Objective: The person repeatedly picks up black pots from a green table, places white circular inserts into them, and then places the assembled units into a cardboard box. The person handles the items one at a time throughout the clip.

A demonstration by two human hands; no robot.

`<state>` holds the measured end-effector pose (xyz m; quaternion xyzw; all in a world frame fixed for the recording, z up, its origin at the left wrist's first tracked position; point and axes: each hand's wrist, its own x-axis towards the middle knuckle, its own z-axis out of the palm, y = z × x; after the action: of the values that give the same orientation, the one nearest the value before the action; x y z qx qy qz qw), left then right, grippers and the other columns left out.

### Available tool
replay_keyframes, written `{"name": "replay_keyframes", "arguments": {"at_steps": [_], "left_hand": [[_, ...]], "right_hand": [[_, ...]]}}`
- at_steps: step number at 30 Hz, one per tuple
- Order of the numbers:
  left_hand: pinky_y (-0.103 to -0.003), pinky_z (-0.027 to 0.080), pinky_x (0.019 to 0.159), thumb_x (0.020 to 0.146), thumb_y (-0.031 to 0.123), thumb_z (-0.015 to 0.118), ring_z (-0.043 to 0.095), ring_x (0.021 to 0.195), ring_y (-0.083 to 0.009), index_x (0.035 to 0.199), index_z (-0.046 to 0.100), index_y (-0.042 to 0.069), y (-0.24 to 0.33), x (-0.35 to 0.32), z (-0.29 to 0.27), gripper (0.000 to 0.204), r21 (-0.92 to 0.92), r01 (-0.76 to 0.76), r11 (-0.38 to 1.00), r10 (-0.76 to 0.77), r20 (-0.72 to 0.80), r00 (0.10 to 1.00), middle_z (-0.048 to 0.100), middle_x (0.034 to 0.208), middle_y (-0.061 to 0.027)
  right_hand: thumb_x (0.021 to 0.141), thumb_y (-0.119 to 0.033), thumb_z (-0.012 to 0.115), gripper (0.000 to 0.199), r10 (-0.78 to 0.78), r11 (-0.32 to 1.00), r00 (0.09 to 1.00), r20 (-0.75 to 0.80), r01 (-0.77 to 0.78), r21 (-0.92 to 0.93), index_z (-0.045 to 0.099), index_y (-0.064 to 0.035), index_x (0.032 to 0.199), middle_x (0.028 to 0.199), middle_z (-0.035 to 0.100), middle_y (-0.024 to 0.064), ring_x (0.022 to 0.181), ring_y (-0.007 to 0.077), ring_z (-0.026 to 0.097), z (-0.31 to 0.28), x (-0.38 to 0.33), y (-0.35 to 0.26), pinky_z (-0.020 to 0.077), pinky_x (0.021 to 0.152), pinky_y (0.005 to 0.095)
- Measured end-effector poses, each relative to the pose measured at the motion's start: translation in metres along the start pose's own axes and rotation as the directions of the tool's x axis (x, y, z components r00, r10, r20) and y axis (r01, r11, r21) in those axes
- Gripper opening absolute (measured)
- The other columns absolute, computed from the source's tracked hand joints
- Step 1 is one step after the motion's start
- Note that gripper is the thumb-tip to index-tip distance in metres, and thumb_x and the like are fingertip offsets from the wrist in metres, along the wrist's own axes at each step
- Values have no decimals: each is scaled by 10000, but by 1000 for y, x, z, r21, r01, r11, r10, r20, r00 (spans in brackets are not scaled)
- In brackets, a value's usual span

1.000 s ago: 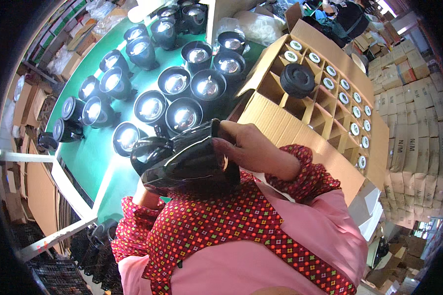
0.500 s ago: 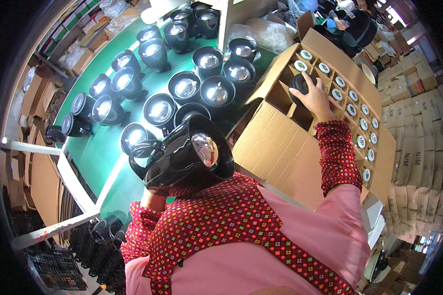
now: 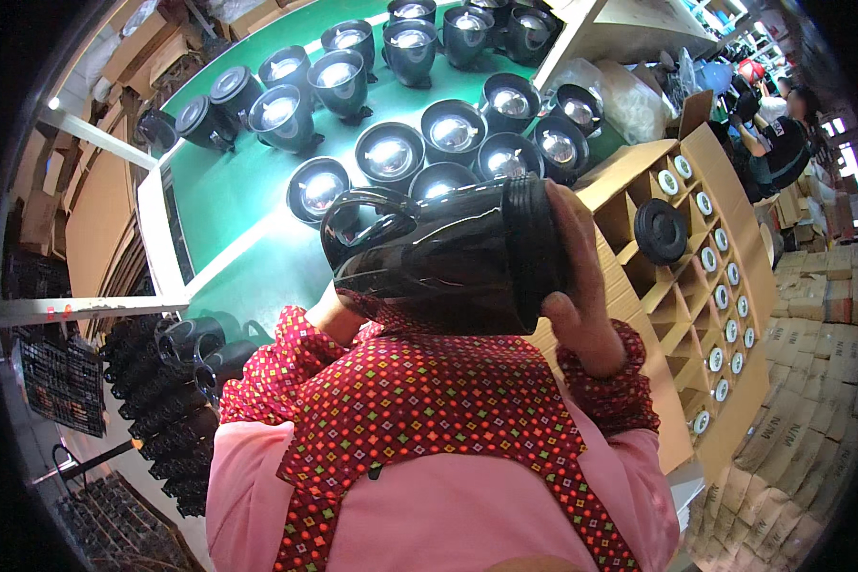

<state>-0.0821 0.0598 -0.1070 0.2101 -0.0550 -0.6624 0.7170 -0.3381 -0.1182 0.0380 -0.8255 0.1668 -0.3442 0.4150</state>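
Note:
I hold a glossy black jug (image 3: pixel 439 257) on its side, close to my chest, with its handle (image 3: pixel 353 214) pointing left. My left hand (image 3: pixel 336 310) supports it from below and is mostly hidden by the body. My right hand (image 3: pixel 577 286) wraps around the ribbed right end of the jug, palm against it. Whether that end carries a lid cannot be made out. Both sleeves are red with a small pattern.
Several open black jugs (image 3: pixel 391 153) with shiny insides stand on the green table (image 3: pixel 238 210). A divided cardboard box (image 3: pixel 696 315) on the right has a black round lid (image 3: pixel 660 231) in one cell. Black parts (image 3: pixel 167 391) are stacked lower left. Other people (image 3: pixel 782 129) stand far right.
Half a second ago my right hand reached into the cardboard box at the black lid; it is back on the jug's end. The jug has turned from facing me to lying sideways.

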Motion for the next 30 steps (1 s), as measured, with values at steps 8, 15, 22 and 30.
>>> {"name": "replay_keyframes", "arguments": {"at_steps": [8,15,22,30], "left_hand": [[-345,560,989,960,60,706,683,1127,-185,1369,632,-16,-3,2,-2,423,-24,-50,998,51,29,998,717,1280,-125],[-341,560,987,959,55,704,687,1119,-181,1362,638,-18,4,-2,1,415,-14,-101,995,102,36,994,721,1274,-124],[-337,561,984,959,51,702,690,1111,-177,1356,643,-19,10,5,-2,407,17,-159,987,157,55,986,725,1268,-124],[-333,561,982,959,45,700,694,1102,-172,1349,650,-21,60,0,36,399,452,-412,791,400,127,908,729,1261,-123]], "right_hand": [[870,-805,617,1098,-16,998,1000,7,15,69,425,4,1587,1535,376,272,1385,393,449,23,7,-9,352,1160,478],[798,-779,730,1045,-385,918,911,150,395,-45,511,-91,1554,1592,317,313,1433,482,399,15,16,-7,339,1174,552],[839,-771,684,994,-392,911,917,69,376,170,486,-119,1563,1629,264,325,1461,476,381,21,22,15,318,1197,544],[1012,-708,492,997,67,860,998,6,-61,506,191,-35,1683,1699,270,200,1541,324,338,40,22,8,253,1255,420]]}}
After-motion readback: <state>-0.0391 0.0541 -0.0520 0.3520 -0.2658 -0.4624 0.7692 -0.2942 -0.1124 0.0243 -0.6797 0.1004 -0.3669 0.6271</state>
